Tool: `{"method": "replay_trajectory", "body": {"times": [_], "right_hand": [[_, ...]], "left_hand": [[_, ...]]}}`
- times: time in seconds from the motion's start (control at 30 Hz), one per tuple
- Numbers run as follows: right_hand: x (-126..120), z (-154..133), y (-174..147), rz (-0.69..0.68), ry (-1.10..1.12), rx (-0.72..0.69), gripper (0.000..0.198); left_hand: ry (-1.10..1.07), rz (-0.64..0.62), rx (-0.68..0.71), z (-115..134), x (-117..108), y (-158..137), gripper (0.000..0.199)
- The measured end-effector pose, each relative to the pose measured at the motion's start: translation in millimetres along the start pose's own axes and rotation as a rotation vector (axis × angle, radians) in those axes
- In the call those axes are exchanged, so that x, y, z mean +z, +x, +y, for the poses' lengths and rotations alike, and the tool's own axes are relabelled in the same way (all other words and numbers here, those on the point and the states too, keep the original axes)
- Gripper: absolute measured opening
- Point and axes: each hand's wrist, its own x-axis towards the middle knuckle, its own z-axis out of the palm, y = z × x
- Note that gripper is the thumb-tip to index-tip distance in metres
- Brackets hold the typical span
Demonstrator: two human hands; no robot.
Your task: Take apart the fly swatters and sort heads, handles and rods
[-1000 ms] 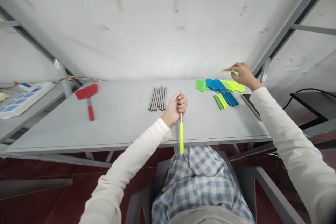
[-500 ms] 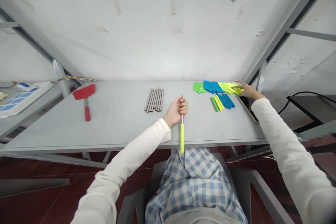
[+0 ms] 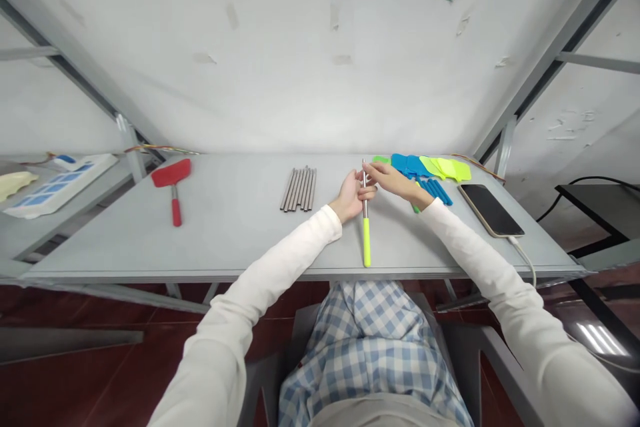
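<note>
My left hand (image 3: 352, 196) is closed around the metal tube of a yellow-green-handled rod (image 3: 367, 240), held nearly upright in view, its handle toward me. My right hand (image 3: 395, 181) has come to the tube's upper end, its fingertips pressed against the metal there. Whether anything small lies between those fingers is hidden. Left of my hands lie several loose metal tubes (image 3: 299, 189) side by side. Behind my right hand are flat blue pieces (image 3: 406, 163) and yellow-green pieces (image 3: 453, 169), with blue handle sleeves (image 3: 436, 191) in front, partly covered.
A red spatula-shaped tool (image 3: 173, 177) lies at the table's left. To the right is a phone (image 3: 491, 210) with a white cable (image 3: 525, 255). A white and blue power strip (image 3: 63, 185) rests on the left side surface. Metal frame posts (image 3: 505, 147) stand at both ends.
My right hand has left the yellow-green flat pieces and moved left to the rod's upper end. My left hand still grips the rod, now slightly farther from me. The phone has come into full view.
</note>
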Motion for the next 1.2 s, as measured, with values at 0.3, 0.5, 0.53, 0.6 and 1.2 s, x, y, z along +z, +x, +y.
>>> {"method": "replay_trajectory", "body": {"times": [0.3,0.5,0.53,0.6,1.2], "right_hand": [[-5.1,-15.0,38.6,0.535,0.495,0.149,0.040],[-25.4,-1.4,41.5,0.549,0.789,0.328,0.041],[-23.3,-0.6,39.3,0.543,0.831,0.349,0.040],[-13.2,-1.8,34.6,0.562,0.915,0.371,0.034],[49.6,-34.1,30.9,0.656,1.119,0.343,0.035]], "left_hand": [[0.617,-0.030,0.027,-2.8,-36.9,-26.0,0.031],[0.918,-0.112,0.173,-20.0,-66.3,-41.4,0.024],[0.955,-0.094,0.222,-18.8,-66.5,-40.8,0.024],[1.060,-0.028,0.351,-13.4,-63.2,-37.9,0.022],[1.393,0.151,0.583,4.1,-58.6,-46.0,0.022]]}}
